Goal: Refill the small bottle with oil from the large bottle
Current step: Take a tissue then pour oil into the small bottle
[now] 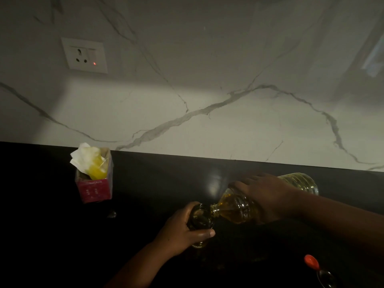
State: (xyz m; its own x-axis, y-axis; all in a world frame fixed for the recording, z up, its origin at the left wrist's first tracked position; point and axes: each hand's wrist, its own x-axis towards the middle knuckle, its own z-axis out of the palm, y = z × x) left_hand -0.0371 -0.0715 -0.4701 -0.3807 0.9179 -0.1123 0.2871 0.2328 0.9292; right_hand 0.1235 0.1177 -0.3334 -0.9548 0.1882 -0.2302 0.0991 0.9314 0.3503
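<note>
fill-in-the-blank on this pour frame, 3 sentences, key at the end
1. The right hand tips the large bottle so that its mouth meets the mouth of the ____ bottle.
2. The left hand grips the small bottle, which stands on the ____ countertop.
3. The loose cap near the right forearm is ____.

Missing words: small; black; red

Clear large bottle (239, 206) of golden oil tilted, its neck at the dark small bottle's (200, 218) open mouth

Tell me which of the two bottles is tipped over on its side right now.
The large bottle in the right hand, its neck lowered to the mouth of the small bottle, which the left hand holds upright.
</note>
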